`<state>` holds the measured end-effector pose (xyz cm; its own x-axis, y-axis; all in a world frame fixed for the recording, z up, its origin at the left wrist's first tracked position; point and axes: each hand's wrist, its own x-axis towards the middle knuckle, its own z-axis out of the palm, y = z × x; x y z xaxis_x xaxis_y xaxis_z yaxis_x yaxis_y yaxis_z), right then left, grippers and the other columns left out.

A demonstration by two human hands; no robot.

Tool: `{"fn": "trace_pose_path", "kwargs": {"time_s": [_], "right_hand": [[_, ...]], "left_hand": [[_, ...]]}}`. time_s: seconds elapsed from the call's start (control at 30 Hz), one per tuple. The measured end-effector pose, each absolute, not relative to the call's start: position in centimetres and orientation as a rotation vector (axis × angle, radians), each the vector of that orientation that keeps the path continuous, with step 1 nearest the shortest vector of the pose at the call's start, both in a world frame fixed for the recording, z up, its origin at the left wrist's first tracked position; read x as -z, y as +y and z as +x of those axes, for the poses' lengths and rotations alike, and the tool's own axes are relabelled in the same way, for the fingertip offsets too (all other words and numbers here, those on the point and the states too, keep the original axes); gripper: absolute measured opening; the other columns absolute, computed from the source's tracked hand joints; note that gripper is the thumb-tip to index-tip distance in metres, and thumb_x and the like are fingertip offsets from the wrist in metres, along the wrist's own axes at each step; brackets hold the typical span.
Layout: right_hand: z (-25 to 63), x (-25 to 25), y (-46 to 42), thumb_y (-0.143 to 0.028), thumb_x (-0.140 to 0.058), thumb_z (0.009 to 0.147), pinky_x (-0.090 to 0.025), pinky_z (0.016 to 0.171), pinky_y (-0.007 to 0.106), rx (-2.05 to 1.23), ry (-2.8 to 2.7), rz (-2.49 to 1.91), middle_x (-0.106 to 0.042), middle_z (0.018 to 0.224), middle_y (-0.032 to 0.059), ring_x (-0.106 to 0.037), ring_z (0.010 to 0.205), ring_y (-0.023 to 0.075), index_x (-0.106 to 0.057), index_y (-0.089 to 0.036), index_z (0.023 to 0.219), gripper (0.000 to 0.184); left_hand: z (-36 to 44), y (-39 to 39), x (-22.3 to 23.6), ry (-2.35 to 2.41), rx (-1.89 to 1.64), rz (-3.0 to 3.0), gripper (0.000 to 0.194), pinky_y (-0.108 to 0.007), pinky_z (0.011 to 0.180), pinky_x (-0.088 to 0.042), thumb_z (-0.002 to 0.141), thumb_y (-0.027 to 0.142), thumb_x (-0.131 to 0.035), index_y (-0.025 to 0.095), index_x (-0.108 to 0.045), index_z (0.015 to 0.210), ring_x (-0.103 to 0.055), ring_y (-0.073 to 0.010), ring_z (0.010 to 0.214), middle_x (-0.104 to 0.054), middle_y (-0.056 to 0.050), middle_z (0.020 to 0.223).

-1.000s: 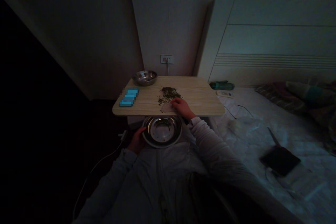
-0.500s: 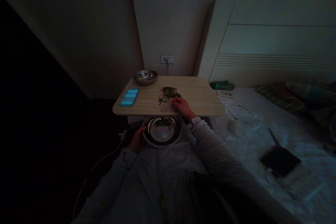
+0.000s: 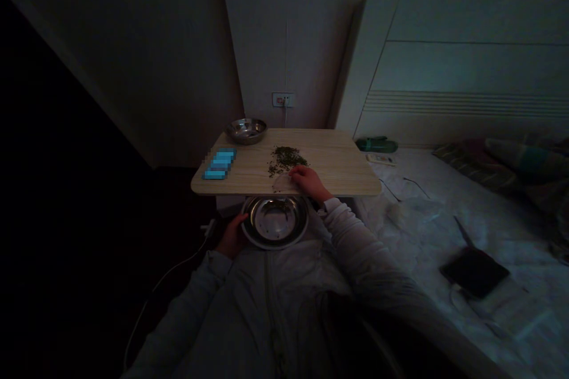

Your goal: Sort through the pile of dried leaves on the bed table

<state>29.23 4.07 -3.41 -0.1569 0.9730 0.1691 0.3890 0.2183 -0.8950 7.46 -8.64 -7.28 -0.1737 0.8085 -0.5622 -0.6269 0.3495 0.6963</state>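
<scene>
My left hand (image 3: 232,236) grips the rim of a shiny metal bowl (image 3: 275,219) below the table's front edge, over my lap. A few small specks lie inside that bowl. On the wooden-topped table (image 3: 338,160), small dark green bits (image 3: 288,157) are spread in a loose heap. My right hand (image 3: 306,180) is closed at the heap's near side, pinching a thin clear piece (image 3: 283,182) that lies against the tabletop close to the front edge. Its exact kind is too faint to make out. A few bits sit beside it.
A second metal bowl (image 3: 246,131) stands at the table's back left corner, with a blurred-out lit screen (image 3: 220,164) in front of it. To the right is a bed with a green bottle (image 3: 377,144), a remote control (image 3: 380,159), glasses and a dark flat object (image 3: 474,272).
The clear piece in my right hand has shifted slightly, and the few bits beside it lie closer to the table's front edge. My left hand and the bowl have stayed put.
</scene>
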Motion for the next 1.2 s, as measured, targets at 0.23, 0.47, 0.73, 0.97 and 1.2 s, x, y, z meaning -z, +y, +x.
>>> {"fn": "trace_pose_path", "kwargs": {"time_s": [0.23,0.47,0.73,0.97,1.2], "right_hand": [[29.19,3.52,4.2,-0.026,-0.06,0.072,-0.047,0.076,0.03,-0.924,-1.688,-1.298,-0.068,0.072,0.0,-0.059,0.073,0.0162,-0.069,-0.019,0.075,0.011],[29.28,3.67,4.28,-0.025,-0.061,0.072,-0.046,0.076,0.028,-0.916,-1.704,-1.295,-0.069,0.074,-0.0001,-0.059,0.074,0.0148,-0.071,-0.018,0.078,0.014],[29.21,3.65,4.12,-0.025,-0.06,0.076,-0.048,0.077,0.028,-0.961,-1.703,-1.311,-0.07,0.074,0.0004,-0.061,0.075,0.0153,-0.072,-0.018,0.081,0.015],[29.19,3.44,4.03,-0.025,-0.059,0.076,-0.048,0.078,0.029,-0.95,-1.722,-1.359,-0.071,0.077,0.0016,-0.061,0.076,0.0161,-0.072,-0.017,0.082,0.016],[29.26,3.81,4.22,-0.025,-0.06,0.075,-0.048,0.078,0.028,-0.926,-1.706,-1.306,-0.07,0.075,0.0003,-0.061,0.076,0.0153,-0.072,-0.018,0.079,0.014]], "left_hand": [[7.25,-8.46,7.83,1.161,-1.27,0.205,0.008,-0.032,0.07,-0.053,0.074,0.015,-0.063,0.018,-0.07,0.072,-0.071,-0.023,0.072,-0.074,-0.005,0.065],[7.21,-8.38,8.13,1.177,-1.274,0.194,0.008,-0.03,0.068,-0.053,0.074,0.016,-0.064,0.017,-0.072,0.075,-0.07,-0.0208,0.066,-0.073,-0.003,0.063],[7.09,-8.37,8.04,1.173,-1.293,0.232,0.009,-0.031,0.071,-0.056,0.073,0.012,-0.066,0.018,-0.072,0.073,-0.073,-0.0232,0.075,-0.073,-0.003,0.063],[7.13,-8.78,7.97,1.153,-1.331,0.281,0.014,-0.033,0.08,-0.056,0.073,0.014,-0.069,0.02,-0.074,0.084,-0.074,-0.0254,0.087,-0.075,-0.002,0.069],[7.32,-8.61,7.82,1.16,-1.307,0.264,0.011,-0.03,0.072,-0.055,0.074,0.011,-0.064,0.019,-0.071,0.07,-0.073,-0.022,0.076,-0.074,-0.002,0.065]]}}
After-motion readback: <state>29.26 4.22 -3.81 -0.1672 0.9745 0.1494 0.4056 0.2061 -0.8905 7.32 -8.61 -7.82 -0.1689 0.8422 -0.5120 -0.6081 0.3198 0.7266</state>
